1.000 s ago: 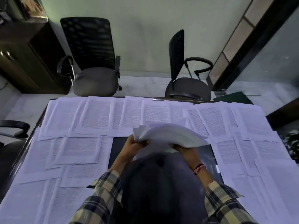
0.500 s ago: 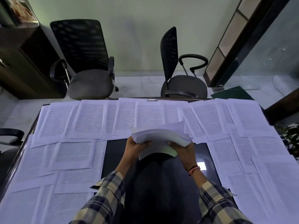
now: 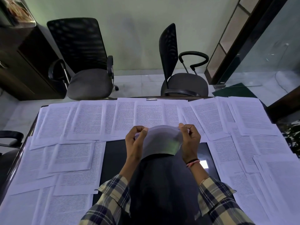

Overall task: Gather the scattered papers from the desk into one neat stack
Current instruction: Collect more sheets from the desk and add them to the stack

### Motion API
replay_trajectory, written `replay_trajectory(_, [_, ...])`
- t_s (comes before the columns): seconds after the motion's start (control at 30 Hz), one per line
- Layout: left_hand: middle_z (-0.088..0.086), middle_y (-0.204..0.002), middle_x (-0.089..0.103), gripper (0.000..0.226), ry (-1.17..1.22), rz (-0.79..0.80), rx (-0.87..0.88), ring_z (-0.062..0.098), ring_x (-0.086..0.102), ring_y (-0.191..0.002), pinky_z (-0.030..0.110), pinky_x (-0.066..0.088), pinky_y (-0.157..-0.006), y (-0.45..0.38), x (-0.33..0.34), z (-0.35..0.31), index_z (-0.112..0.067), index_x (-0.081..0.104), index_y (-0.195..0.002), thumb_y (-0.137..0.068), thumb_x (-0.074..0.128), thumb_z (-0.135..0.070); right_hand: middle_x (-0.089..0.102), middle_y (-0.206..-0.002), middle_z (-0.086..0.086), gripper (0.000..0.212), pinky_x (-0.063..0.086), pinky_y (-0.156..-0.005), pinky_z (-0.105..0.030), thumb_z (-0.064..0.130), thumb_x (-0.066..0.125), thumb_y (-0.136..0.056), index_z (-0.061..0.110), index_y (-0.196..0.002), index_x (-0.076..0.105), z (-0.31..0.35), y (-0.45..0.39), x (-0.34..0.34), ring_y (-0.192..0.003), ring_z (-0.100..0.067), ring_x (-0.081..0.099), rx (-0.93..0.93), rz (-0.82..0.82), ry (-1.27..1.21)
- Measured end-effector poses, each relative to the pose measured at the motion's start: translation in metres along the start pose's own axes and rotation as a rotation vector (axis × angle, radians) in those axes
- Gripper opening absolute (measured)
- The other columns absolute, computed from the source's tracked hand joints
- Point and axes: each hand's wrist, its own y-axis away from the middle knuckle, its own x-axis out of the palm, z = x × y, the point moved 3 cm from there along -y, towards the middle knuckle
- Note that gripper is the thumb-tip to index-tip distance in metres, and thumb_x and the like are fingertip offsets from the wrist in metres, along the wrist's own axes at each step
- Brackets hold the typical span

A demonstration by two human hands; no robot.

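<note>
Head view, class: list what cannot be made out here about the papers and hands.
- Held bundle: sheet count hidden; only the curved back shows.
- Print on desk sheets: too small.
- Left hand, right hand: fingertips behind the bundle.
- Near sheets: cut off by the frame edge.

Both forearms raised, left hand and right hand apparently pinching with curled fingers.
</note>
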Motion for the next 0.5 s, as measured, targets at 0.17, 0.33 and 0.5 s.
replay_trajectory(0.17, [0.025, -0.083, 0.065, 0.012, -0.075, -0.055, 0.001, 0.021, 0.059, -0.076, 0.039, 0.052, -0.074, -0.001, -0.001, 0.002, -0.009, 0.069, -0.082, -0.089, 0.069, -0.019, 0.060, -0.076, -0.002, 0.017, 0.046, -0.069, -0.014, 0.009, 0.064, -0.096, 0.001, -0.081, 0.062, -0.003, 0.000, -0.002, -0.072, -0.007, 0.053, 0.020, 0.036, 0.015])
replay_trajectory(0.33, [-0.007, -0.082, 0.068, 0.015, -0.094, -0.073, -0.003, 0.007, 0.061, -0.080, 0.030, 0.051, -0.079, 0.000, 0.001, 0.001, -0.014, 0.069, -0.086, -0.095, 0.071, -0.025, 0.067, -0.083, 0.015, 0.016, 0.049, -0.074, -0.013, 0.034, 0.063, -0.092, 0.019, -0.086, 0.068, -0.002, 0.004, 0.000, -0.081, -0.002, 0.059, 0.042, 0.131, 0.024])
replay_trajectory(0.5, [0.005, -0.100, 0.075, 0.026, -0.124, 0.080, -0.111, 0.024, 0.072, -0.097, 0.040, 0.060, -0.082, -0.001, -0.008, 0.019, -0.022, 0.069, -0.103, -0.084, 0.084, -0.033, 0.073, -0.089, 0.004, 0.013, 0.055, -0.072, -0.024, 0.024, 0.078, -0.089, 0.015, -0.096, 0.073, -0.015, 0.003, -0.003, -0.083, -0.009, 0.067, 0.095, 0.334, 0.145])
